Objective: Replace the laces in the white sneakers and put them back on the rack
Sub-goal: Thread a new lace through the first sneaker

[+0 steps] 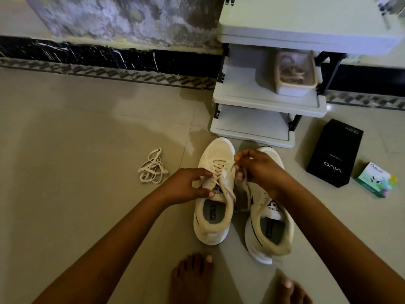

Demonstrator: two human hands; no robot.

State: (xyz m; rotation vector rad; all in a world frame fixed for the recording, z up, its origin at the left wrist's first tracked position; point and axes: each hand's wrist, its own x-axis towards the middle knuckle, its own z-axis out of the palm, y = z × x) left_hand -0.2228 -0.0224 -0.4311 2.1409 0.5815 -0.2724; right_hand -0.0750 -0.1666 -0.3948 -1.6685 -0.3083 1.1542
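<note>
Two white sneakers stand side by side on the tiled floor, toes toward the rack. The left sneaker (215, 224) has a cream lace (220, 172) threaded through its eyelets. My left hand (186, 186) pinches the lace at the sneaker's left side near the tongue. My right hand (257, 170) pinches the other lace end above the gap between the shoes. The right sneaker (270, 229) lies partly under my right hand, so its eyelets are hidden. A loose lace (153, 167) lies bundled on the floor to the left.
A white shoe rack (247, 99) stands just beyond the shoes; a pink tub (295, 73) with laces sits on its middle shelf. A black phone box (335, 153) and a small green box (375, 179) lie to the right. My bare feet (192, 279) are at the bottom.
</note>
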